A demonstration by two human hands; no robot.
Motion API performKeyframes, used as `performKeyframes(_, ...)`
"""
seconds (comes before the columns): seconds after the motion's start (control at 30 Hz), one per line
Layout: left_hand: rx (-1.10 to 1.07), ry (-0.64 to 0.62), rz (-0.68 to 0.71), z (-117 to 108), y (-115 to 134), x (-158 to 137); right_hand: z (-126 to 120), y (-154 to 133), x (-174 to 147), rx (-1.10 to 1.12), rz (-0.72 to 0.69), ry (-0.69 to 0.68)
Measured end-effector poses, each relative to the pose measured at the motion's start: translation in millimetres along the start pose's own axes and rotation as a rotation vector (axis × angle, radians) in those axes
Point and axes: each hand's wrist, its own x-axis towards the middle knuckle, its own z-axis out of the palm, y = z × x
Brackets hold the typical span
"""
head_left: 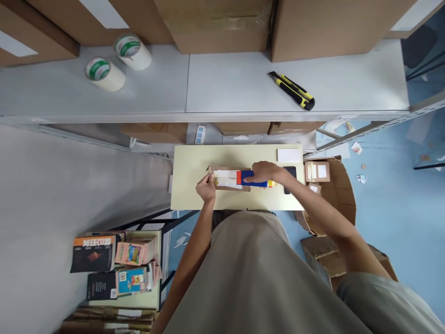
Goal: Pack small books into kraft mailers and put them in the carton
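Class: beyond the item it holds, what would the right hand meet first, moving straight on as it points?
Probably the left hand, at the left end of the cardboard box, though depth is unclear: the white pieces there might come first.

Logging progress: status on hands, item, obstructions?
Left hand at left end of carton. Right hand gripping blue item over carton. Black object right of carton, apparently not blocking.

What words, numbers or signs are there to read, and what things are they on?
Nothing can be read for sure.
Black-and-orange magazine: big white characters, too blurred.
Black book: white lines, too small.
Blue book: small print, too small.
Tape rolls: green labels inside, too blurred.
Blue-and-red item in the right hand: no readable text.
White labels on the cardboard boxes: no readable writing.
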Motion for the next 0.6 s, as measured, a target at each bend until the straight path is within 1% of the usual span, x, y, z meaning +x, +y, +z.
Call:
performKeyframes(0.07,0.009,-0.005,0.016,0.9,-0.4,-0.9,-1.7,31.0,-22.0,0.077,0.042,-0.071)
performKeyframes(0.13,0.03,-0.015,0.022,1.5,-0.6,-1.2,0.5,58.5,-36.5,0.11,0.091,-0.087)
performKeyframes(0.23,0.03,-0.021,0.04,1.8,-0.3,-1.5,14.3,81.7,-35.9,0.064,0.145,-0.072)
performKeyframes(0.33,0.019,-0.037,0.052,0.4,0.7,-1.8,37.6,83.2,-13.5,-0.024,0.185,0.0)
performKeyframes(0.43,0.042,-0.059,0.054,-2.5,2.3,-1.8,61.0,73.8,10.3,-0.072,0.222,0.102)
performKeyframes(0.5,0.045,-0.067,0.06,-4.2,3.3,-1.5,73.6,65.8,20.1,-0.073,0.24,0.141)
performKeyframes(0.6,0.055,-0.08,0.051,-5.7,3.9,-1.1,88.1,53.3,26.1,-0.087,0.266,0.212)
